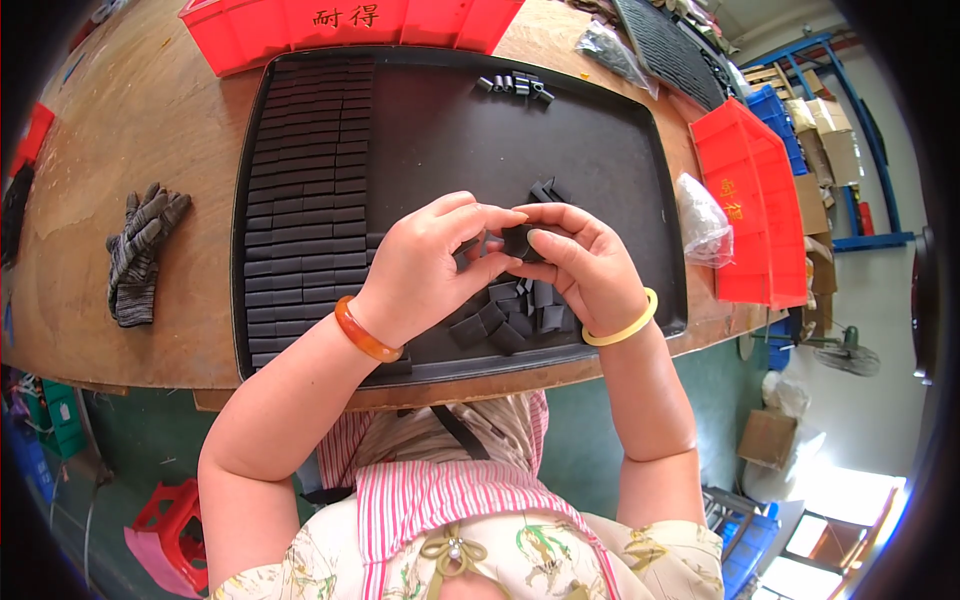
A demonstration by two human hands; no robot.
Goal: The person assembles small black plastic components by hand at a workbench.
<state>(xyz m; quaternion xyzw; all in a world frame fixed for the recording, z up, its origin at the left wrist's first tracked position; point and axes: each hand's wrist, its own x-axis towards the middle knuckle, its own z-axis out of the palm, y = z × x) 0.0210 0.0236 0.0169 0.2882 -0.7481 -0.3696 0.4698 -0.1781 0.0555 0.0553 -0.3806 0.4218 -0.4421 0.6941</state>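
Note:
In front of me, both hands meet over a shallow black tray (pixel 440 140). My right hand (pixel 595 255) pinches a small black piece (pixel 517 241) between thumb and fingers. The fingertips of my left hand (pixel 430 250) are closed at the piece's left side, thumb below and forefinger above; the fingers partly hide its shape. Rows of flat black pieces (pixel 305 210) lie closely packed along the tray's left side. Under and near my hands is a loose heap of curved black pieces (pixel 505 325). Several short black tubes (pixel 515 85) sit at the tray's far side.
Beyond the tray stands a red plastic bin (pixel 350 35), and another red bin (pixel 755 210) is at the right edge of the wooden table (pixel 85 200). A clear plastic bag (pixel 703 222) rests beside the right bin. Grey knitted gloves (pixel 143 250) lie to the left.

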